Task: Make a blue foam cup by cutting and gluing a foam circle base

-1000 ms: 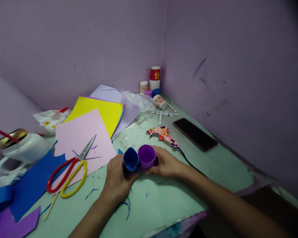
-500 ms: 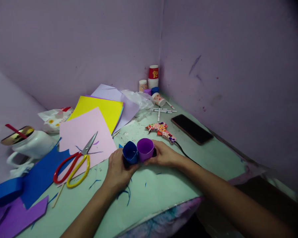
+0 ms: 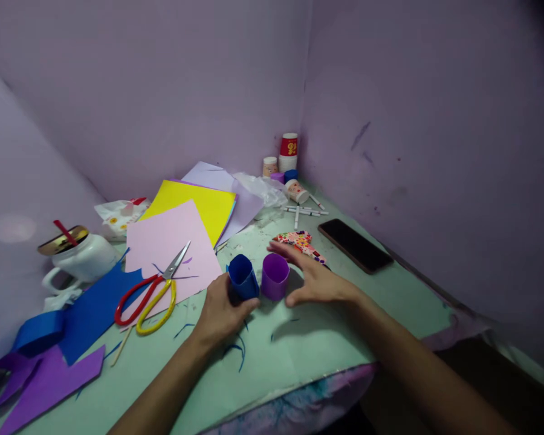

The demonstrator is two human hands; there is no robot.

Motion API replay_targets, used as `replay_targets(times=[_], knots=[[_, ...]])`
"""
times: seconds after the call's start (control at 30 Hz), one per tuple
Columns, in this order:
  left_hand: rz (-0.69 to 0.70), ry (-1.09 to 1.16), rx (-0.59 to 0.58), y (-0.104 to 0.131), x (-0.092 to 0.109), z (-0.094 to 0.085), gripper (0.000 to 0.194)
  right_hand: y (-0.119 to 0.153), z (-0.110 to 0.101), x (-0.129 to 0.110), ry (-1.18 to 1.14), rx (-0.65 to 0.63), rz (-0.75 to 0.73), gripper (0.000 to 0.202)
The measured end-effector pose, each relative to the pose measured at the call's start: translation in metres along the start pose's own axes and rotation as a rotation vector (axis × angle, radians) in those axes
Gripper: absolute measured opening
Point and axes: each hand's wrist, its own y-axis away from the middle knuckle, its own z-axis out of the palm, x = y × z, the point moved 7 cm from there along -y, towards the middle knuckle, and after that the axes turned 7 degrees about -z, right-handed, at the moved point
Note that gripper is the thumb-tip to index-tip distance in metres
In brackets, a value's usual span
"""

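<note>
A blue paper-covered cup point(image 3: 243, 279), open at the top, is gripped by my left hand point(image 3: 222, 308), with the thumb on its near side. Just right of it a purple cup point(image 3: 274, 278) stands upright on the table point(image 3: 308, 338), a narrow gap between the two. My right hand point(image 3: 315, 277) is off the purple cup, its fingers spread and curved around the cup's right side. Behind those fingers lies a flower-patterned glue gun point(image 3: 301, 243), partly hidden by the hand.
Scissors point(image 3: 167, 275) with red and yellow handles lie on pink paper point(image 3: 163, 229). Blue and purple sheets and a white mug point(image 3: 86, 260) are at the left. A phone point(image 3: 356, 244) lies right; markers point(image 3: 299, 211) and stacked paper cups point(image 3: 289, 151) are near the corner. Blue scraps litter the front.
My right hand has let go of the purple cup and opened beside it. The two cups, side by side before, are now slightly apart. The view has shifted, so everything sits further right.
</note>
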Motion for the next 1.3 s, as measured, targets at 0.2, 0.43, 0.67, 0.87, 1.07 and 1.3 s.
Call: replay_targets(times=[0.2, 0.43, 0.67, 0.87, 1.07, 1.3], knots=[[0.028, 0.093, -0.178, 0.008, 0.005, -0.03, 0.066, -0.017, -0.034, -0.044, -0.017, 0.268, -0.149, 0.04], [0.032, 0.474, -0.404, 0.01, 0.006, -0.024, 0.058, -0.06, 0.007, -0.07, 0.077, -0.048, -0.109, 0.068], [-0.062, 0.502, -0.432, 0.005, -0.005, -0.016, 0.07, -0.053, 0.022, -0.046, 0.01, -0.053, -0.062, 0.074], [-0.011, 0.497, -0.429, 0.008, 0.006, -0.016, 0.061, -0.051, 0.019, -0.041, -0.037, -0.018, -0.054, 0.072], [-0.014, 0.495, -0.431, 0.008, 0.006, -0.014, 0.063, -0.05, 0.017, -0.044, -0.047, -0.004, -0.044, 0.07], [-0.046, 0.509, -0.438, 0.01, 0.006, -0.012, 0.062, -0.05, 0.017, -0.043, -0.042, -0.014, -0.031, 0.066]])
